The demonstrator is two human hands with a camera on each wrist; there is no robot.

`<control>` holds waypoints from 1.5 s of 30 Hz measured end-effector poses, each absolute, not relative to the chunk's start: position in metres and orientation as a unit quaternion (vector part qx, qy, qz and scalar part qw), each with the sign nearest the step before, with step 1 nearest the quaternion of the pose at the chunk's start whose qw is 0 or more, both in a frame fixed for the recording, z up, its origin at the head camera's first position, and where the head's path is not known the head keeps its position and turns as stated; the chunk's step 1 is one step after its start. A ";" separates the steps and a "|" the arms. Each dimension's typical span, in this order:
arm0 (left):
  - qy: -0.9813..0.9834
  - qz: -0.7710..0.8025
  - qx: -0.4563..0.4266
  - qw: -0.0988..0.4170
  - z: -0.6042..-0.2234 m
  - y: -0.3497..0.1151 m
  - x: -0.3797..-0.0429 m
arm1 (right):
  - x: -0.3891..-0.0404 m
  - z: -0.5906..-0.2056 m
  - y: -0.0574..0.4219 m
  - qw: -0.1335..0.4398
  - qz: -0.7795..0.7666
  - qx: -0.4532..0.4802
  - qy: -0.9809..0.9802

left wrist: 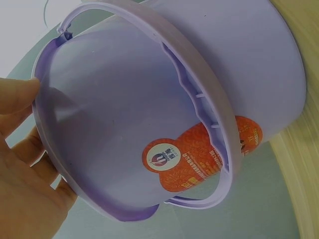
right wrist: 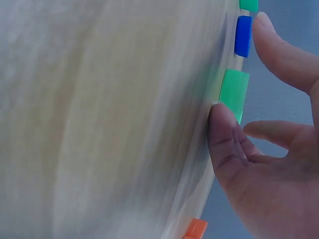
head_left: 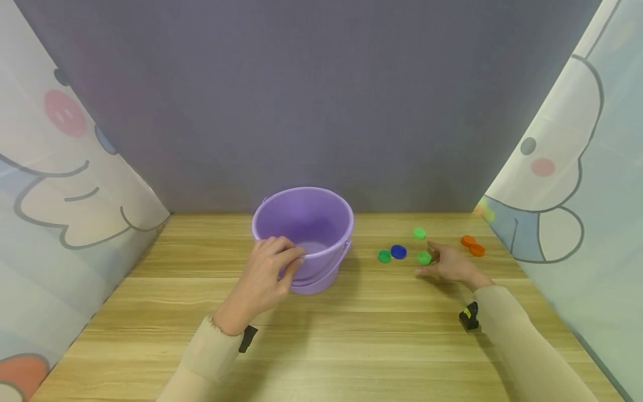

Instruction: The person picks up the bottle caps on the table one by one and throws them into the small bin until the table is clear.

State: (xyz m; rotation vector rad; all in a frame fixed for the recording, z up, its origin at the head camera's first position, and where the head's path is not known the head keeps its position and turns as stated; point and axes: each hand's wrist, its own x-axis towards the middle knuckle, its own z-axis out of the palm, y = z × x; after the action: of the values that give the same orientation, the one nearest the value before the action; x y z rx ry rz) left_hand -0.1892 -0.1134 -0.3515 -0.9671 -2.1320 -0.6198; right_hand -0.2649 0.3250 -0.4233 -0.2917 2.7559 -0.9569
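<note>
A purple bucket (head_left: 321, 273) stands upright, its handle (left wrist: 214, 99) hanging down beside a red label (left wrist: 194, 159). My left hand (head_left: 266, 273) holds the near rim, thumb outside and fingers over the edge. Over to the right, my right hand (head_left: 449, 262) is low over the table with thumb and fingers apart around the right side of a light green bottle cap (head_left: 424, 258). In the right wrist view a fingertip lies close against that green cap (right wrist: 234, 92); whether it touches cannot be told. The thumb stays apart from it.
A dark green cap (head_left: 384, 257) and a blue cap (head_left: 399, 252) lie between bucket and right hand. Another light green cap (head_left: 419, 233) sits farther back. Two orange caps (head_left: 468, 240) are at the right. A grey panel (head_left: 321, 100) rises behind the wooden table (head_left: 361, 346).
</note>
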 end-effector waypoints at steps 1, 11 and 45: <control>-0.824 -0.240 -0.374 0.352 -0.352 -0.113 -0.189 | -0.265 -0.424 0.325 0.103 -0.321 -0.099 0.936; -0.824 -0.243 -0.372 0.352 -0.351 -0.114 -0.189 | -0.270 -0.426 0.320 0.095 -0.309 -0.100 0.941; -0.826 -0.243 -0.372 0.347 -0.352 -0.114 -0.189 | -0.266 -0.425 0.327 0.084 -0.354 -0.083 0.928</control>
State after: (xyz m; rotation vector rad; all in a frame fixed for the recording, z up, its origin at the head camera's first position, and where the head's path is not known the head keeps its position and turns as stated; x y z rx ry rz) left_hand -0.1894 -0.1140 -0.3518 -0.9656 -2.1417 -0.6301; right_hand -0.2662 0.3274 -0.4251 -0.2477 2.7679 -1.0552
